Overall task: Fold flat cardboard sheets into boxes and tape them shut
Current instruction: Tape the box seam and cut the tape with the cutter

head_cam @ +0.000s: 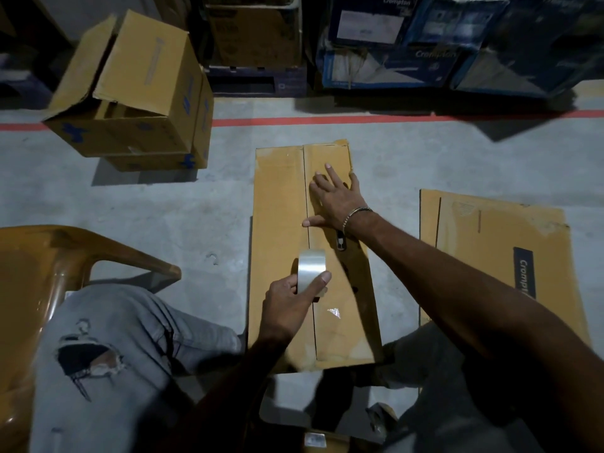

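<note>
So you've got the box (284,256) lying on the concrete floor (202,204) between your knees, both top flaps folded shut with the seam running straight away from you. Your left hand (291,305) has its fingers and thumb wrapped around the roll of clear tape (311,271), sitting right on the seam about halfway along. Your right hand (333,199) is flat on the right-hand flap further up, fingers spread, just pressing down, not gripping anything.

What I'd watch for: the roll looks like it sits a hair to the right of the seam, so if you pull it crooked the strip will catch mostly one flap and the box won't really be shut. Ease off with the pressing hand too soon and the flap could spring up and wrinkle the tape (clear tape sticking to itself is a pain). The far corner of the box looks torn, so tape may not hold well there.

There's another flat sheet (490,243) on your right, and an open box (130,89) off to the far left.
</note>
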`<state>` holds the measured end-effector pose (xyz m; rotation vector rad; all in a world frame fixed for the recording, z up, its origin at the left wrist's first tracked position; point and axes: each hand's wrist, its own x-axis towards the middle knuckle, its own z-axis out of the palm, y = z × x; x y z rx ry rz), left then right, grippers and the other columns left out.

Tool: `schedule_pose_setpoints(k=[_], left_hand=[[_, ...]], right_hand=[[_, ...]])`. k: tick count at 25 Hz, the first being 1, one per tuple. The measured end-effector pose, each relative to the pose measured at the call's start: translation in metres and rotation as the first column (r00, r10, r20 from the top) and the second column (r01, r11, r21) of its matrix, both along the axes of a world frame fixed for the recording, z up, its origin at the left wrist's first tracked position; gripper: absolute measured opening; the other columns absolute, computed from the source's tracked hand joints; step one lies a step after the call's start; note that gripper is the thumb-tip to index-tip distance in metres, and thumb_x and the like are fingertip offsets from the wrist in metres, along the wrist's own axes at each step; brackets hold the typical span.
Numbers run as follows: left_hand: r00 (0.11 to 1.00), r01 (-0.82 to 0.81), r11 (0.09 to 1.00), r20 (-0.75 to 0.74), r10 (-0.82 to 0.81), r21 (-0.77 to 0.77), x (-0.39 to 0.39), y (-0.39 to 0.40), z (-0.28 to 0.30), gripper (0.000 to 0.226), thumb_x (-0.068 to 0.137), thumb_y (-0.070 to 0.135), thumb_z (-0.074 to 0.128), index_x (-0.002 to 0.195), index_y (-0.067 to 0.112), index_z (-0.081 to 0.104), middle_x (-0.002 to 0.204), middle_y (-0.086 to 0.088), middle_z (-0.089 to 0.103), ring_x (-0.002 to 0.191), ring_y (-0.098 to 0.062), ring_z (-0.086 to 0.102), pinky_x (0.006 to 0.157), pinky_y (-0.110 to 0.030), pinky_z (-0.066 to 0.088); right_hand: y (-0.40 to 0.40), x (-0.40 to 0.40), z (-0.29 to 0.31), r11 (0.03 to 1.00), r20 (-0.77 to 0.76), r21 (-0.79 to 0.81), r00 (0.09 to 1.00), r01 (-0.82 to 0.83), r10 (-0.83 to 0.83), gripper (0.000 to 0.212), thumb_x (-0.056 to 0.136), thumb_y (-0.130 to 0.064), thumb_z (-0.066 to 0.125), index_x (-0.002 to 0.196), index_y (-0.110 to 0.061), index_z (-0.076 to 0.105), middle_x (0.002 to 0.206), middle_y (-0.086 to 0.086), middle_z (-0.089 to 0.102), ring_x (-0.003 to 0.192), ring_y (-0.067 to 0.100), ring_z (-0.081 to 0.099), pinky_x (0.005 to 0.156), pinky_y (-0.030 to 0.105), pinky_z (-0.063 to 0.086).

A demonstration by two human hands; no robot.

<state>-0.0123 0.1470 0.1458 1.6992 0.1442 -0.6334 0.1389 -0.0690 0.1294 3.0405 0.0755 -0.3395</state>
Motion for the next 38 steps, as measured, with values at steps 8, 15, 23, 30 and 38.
schedule_pose_setpoints(k=[8,15,23,30,38], left_hand=[[0.996,-0.001,1.000,0.086,0.000,0.016,-0.011,0.002,-0.001,0.054,0.078,0.074,0.076,0.099,0.025,0.077,0.089,-0.003,0.077,0.090,-0.028,0.075,0.086,-0.062,0.058],[0.994,0.047,0.999,0.103,-0.048,0.015,-0.020,0.001,0.000,0.050,0.083,0.068,0.074,0.113,0.029,0.072,0.094,0.003,0.077,0.092,-0.019,0.074,0.087,-0.058,0.060],[0.999,-0.019,0.999,0.029,0.018,0.041,-0.054,0.021,0.001,0.061,0.073,0.075,0.077,0.105,0.024,0.077,0.093,0.003,0.080,0.091,-0.018,0.077,0.089,-0.053,0.061],[0.999,-0.040,0.998,0.032,0.041,-0.045,-0.050,0.038,0.012,0.043,0.088,0.052,0.076,0.115,0.019,0.074,0.104,-0.002,0.080,0.100,-0.024,0.076,0.097,-0.055,0.058],[0.992,-0.011,1.000,0.129,0.012,-0.003,-0.020,0.053,0.013,0.024,0.105,0.034,0.061,0.123,0.020,0.069,0.111,0.003,0.078,0.103,-0.008,0.073,0.090,-0.030,0.054]], right_hand=[[0.015,-0.042,0.001,0.996,0.042,-0.001,0.995,-0.094,0.094,0.088,0.089,-0.079,0.046,0.159,-0.026,0.033,0.173,0.002,0.011,0.160,0.025,-0.008,0.122,0.064,0.007],[0.016,-0.051,-0.013,0.995,-0.053,0.019,0.994,-0.095,0.096,0.080,0.102,-0.068,0.023,0.164,-0.018,0.016,0.173,0.000,0.011,0.160,0.018,0.000,0.126,0.057,-0.002],[0.017,-0.043,-0.008,0.997,-0.083,0.003,0.993,-0.083,0.083,0.081,0.101,-0.071,0.023,0.163,-0.020,0.019,0.172,-0.001,0.014,0.160,0.023,0.002,0.125,0.062,0.001],[0.029,-0.017,-0.002,0.996,-0.053,0.076,0.997,-0.044,0.048,0.079,0.102,-0.069,0.029,0.161,-0.018,0.024,0.172,0.001,0.017,0.160,0.025,-0.001,0.123,0.065,0.003],[0.045,-0.020,-0.003,0.968,-0.004,0.132,0.977,-0.213,0.215,0.078,0.101,-0.072,0.027,0.158,-0.019,0.034,0.170,0.001,0.023,0.160,0.021,0.001,0.125,0.060,0.003]])
